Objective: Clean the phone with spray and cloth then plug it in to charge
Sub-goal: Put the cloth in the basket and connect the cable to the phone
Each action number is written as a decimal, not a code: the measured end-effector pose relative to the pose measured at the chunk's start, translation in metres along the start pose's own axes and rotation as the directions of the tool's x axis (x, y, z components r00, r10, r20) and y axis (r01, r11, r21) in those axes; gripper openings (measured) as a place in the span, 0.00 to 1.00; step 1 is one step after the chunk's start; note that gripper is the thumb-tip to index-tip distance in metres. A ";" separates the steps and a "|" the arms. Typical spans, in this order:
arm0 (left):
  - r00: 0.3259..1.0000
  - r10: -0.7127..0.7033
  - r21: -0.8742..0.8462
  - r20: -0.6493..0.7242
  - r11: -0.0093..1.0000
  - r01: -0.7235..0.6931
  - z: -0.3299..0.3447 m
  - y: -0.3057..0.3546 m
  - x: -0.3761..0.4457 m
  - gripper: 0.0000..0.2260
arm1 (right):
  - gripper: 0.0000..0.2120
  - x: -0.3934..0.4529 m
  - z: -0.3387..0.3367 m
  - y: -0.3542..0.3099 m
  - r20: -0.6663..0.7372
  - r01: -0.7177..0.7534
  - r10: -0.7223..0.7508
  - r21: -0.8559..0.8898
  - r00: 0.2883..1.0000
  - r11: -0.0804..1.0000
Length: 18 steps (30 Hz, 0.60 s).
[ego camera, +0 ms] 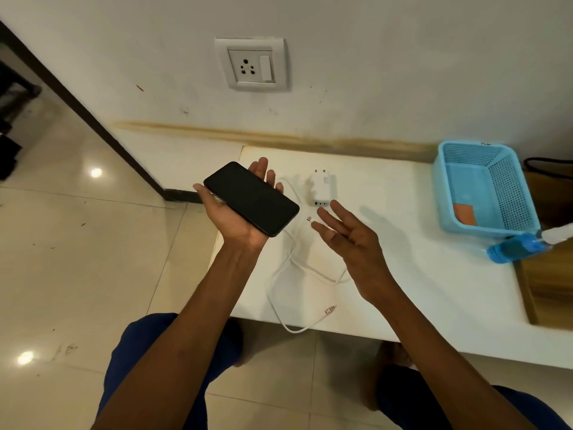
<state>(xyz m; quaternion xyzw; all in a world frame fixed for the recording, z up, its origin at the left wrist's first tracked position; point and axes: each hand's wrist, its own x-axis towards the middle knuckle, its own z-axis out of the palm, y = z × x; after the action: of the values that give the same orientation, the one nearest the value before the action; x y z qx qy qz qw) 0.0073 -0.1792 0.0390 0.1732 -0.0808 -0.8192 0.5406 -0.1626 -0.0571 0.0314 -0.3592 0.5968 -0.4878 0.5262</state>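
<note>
A black phone (251, 198), screen up and dark, lies across the palm of my left hand (231, 218), held above the table's left edge. My right hand (350, 240) hovers palm up with fingers spread, empty, just right of the phone. Its fingertips are close to one plug end of the white cable (291, 265), which loops over the white table (434, 290). The white charger adapter (322, 187) lies on the table beyond my fingers. A blue spray bottle (517, 248) lies on its side at the right. An orange cloth (464, 214) rests inside the blue basket (511, 193).
A white wall socket with a switch (251, 65) sits on the wall above the table. A wooden surface (548, 274) adjoins the table on the right. Tiled floor (77, 259) and a dark door frame are on the left. My knees show below.
</note>
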 end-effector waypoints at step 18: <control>0.992 0.036 -0.036 -0.125 0.999 -0.040 0.001 -0.001 -0.004 0.41 | 0.15 0.012 -0.019 0.018 -0.062 0.025 -0.148 -0.850 0.987 0.527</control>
<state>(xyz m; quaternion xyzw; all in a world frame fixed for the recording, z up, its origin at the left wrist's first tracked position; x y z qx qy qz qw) 0.0072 -0.1752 0.0399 0.2120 -0.0347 -0.7978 0.5633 -0.1823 -0.0600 0.0104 -0.5664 0.7716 -0.1851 0.2225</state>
